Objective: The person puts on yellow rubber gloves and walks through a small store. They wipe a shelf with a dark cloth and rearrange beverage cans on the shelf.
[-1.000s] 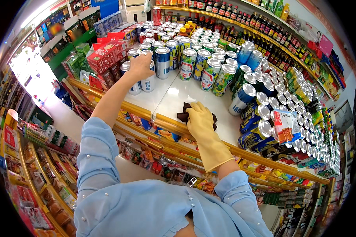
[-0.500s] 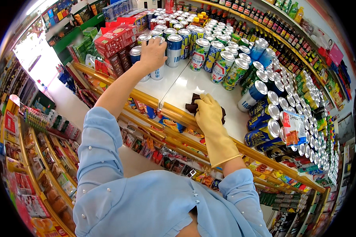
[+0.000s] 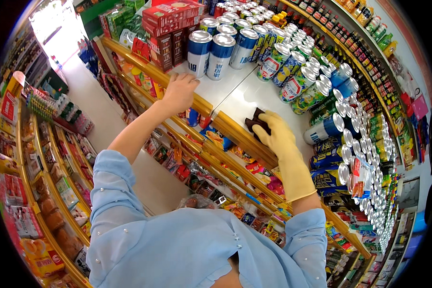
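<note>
My bare left hand (image 3: 179, 92) rests at the golden wooden rail (image 3: 153, 71) along the shelf's front edge, its fingers loosely bent over the edge and holding nothing. Just beyond its fingertips stand two blue-and-white drink cans, a left one (image 3: 198, 55) and a right one (image 3: 221, 57), both upright. In a yellow rubber glove, my right hand (image 3: 275, 132) grips a dark brown cloth (image 3: 255, 120), pressed to the white shelf top (image 3: 242, 103). Part of the cloth is hidden under the glove.
Rows of colourful cans (image 3: 293, 89) stand behind and right of the cloth. Red boxes (image 3: 173, 19) are stacked at the back left. A small packet (image 3: 361, 177) lies on the cans at right. Bottles (image 3: 341, 36) line the back shelf; packaged snacks (image 3: 264, 177) fill the shelves below.
My left hand has let go of a can and drawn back to the front rail. The view has turned, shifting the shelf rightward in the picture. My right hand still holds the cloth.
</note>
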`<move>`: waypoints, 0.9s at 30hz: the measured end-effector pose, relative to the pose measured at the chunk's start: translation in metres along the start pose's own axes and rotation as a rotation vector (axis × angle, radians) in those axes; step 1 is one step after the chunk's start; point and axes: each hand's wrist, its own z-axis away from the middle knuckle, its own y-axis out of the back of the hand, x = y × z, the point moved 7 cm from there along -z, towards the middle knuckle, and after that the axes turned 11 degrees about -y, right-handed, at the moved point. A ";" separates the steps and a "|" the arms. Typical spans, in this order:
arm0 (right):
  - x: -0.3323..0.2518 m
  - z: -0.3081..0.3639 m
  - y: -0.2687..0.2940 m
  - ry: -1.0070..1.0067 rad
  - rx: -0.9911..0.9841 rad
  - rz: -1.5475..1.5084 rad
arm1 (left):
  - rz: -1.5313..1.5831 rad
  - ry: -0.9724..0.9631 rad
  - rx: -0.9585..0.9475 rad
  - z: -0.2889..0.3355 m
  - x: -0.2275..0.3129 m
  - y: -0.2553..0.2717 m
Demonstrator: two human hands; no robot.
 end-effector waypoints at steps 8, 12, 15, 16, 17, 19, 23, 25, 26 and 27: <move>-0.018 -0.003 0.022 0.066 0.241 -0.050 | 0.165 0.133 -0.117 0.031 -0.014 -0.033; -0.052 0.015 0.058 0.213 0.328 -0.094 | 0.172 0.161 -0.142 0.031 -0.020 -0.028; -0.054 0.061 0.083 0.122 0.330 -0.153 | 0.048 0.075 -0.129 0.017 -0.007 -0.028; -0.051 0.084 0.090 0.094 0.364 -0.156 | 0.021 0.002 -0.102 0.004 0.004 -0.026; -0.054 0.105 0.095 0.084 0.385 -0.165 | -0.013 -0.047 -0.074 -0.003 0.010 -0.018; -0.039 0.142 0.110 -0.075 0.346 -0.226 | 0.191 -0.149 0.016 -0.045 0.043 -0.003; -0.006 0.207 0.115 -0.327 0.267 -0.414 | 0.422 -0.283 0.178 -0.092 0.131 0.049; 0.000 0.236 0.134 -0.405 0.317 -0.443 | 0.561 -0.431 0.265 -0.119 0.191 0.074; 0.001 0.250 0.146 -0.449 0.349 -0.450 | 0.597 -0.480 0.245 -0.134 0.223 0.080; 0.006 0.264 0.159 -0.499 0.394 -0.454 | 0.609 -0.572 0.271 -0.148 0.260 0.090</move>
